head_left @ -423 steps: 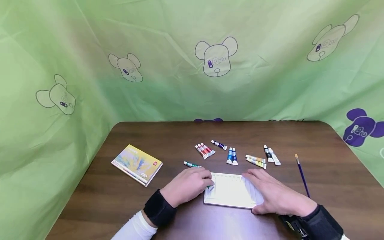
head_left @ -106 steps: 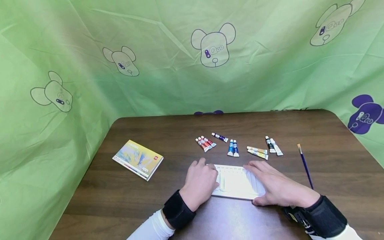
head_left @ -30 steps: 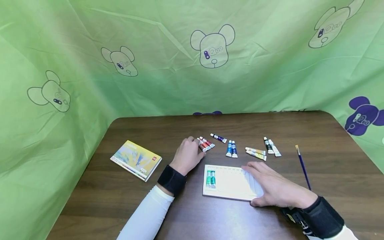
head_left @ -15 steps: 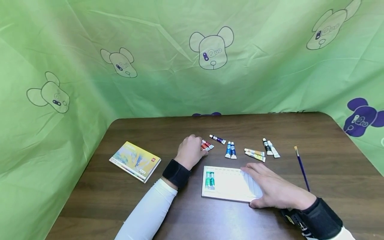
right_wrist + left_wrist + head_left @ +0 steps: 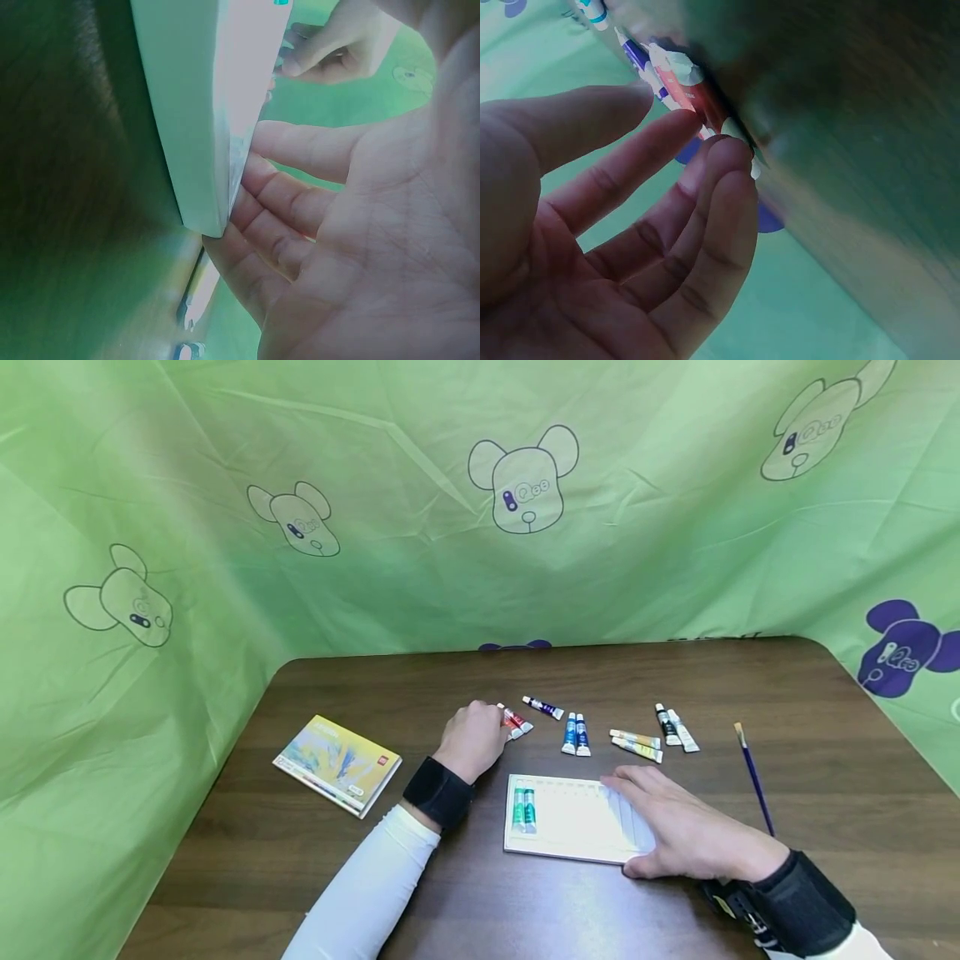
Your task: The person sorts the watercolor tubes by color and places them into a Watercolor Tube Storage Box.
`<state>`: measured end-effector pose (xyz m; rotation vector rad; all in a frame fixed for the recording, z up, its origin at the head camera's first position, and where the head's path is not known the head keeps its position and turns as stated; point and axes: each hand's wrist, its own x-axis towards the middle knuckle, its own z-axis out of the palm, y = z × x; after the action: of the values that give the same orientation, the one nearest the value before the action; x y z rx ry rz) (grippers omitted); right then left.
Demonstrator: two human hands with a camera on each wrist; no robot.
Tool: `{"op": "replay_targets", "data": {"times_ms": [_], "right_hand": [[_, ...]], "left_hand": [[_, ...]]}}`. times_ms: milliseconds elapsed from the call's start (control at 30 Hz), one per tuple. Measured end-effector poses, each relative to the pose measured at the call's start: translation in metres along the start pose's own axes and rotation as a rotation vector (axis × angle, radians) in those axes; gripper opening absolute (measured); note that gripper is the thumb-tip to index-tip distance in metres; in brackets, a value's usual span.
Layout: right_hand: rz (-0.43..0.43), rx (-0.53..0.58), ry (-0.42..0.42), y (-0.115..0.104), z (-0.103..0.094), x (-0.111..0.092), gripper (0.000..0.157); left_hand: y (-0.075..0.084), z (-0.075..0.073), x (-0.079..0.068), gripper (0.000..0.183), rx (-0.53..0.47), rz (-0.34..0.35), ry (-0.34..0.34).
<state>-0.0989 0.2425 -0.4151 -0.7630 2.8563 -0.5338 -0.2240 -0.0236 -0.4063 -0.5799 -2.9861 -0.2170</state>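
Note:
At the far side of the table my left hand [image 5: 471, 739] is at the red paint tubes [image 5: 517, 722], partly covering them. In the left wrist view its fingertips touch a red tube [image 5: 697, 94]; thumb and index finger stand apart. My right hand [image 5: 686, 827] holds the right end of a shallow white tray [image 5: 577, 817], thumb at the near edge and fingers at the far edge. The right wrist view shows those fingers along the tray's end wall [image 5: 187, 120]. Two green paint tubes [image 5: 529, 810] lie side by side at the tray's left end.
Behind the tray lie a purple tube [image 5: 543, 707], two blue tubes [image 5: 576, 735], yellowish tubes [image 5: 637, 747], a black tube [image 5: 666, 725] and a white tube [image 5: 683, 732]. A paintbrush [image 5: 753, 781] lies right; a yellow-covered pad [image 5: 339, 764] lies left.
A green tube went from the table into the tray under my left hand, which then moved up to the red tubes. In the last second it shifted slightly right. The right hand stayed on the tray.

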Motion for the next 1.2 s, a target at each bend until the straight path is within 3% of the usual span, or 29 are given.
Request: {"op": "replay_targets", "data": {"times_ms": [400, 733, 1000, 1200], "right_hand": [[-0.006, -0.005, 0.007, 0.0, 0.001, 0.001, 0.096], [-0.014, -0.008, 0.02, 0.001, 0.003, 0.001, 0.096], [-0.015, -0.014, 0.026, 0.001, 0.003, 0.001, 0.096], [-0.006, -0.004, 0.012, 0.001, 0.003, 0.001, 0.096]], "left_hand": [[-0.008, 0.004, 0.003, 0.02, 0.006, -0.126, 0.035], [-0.01, -0.001, 0.004, 0.017, 0.001, -0.189, 0.065], [-0.016, 0.0, 0.005, 0.016, -0.039, -0.241, 0.042], [-0.021, 0.001, 0.005, 0.016, -0.095, -0.242, 0.02]]}}
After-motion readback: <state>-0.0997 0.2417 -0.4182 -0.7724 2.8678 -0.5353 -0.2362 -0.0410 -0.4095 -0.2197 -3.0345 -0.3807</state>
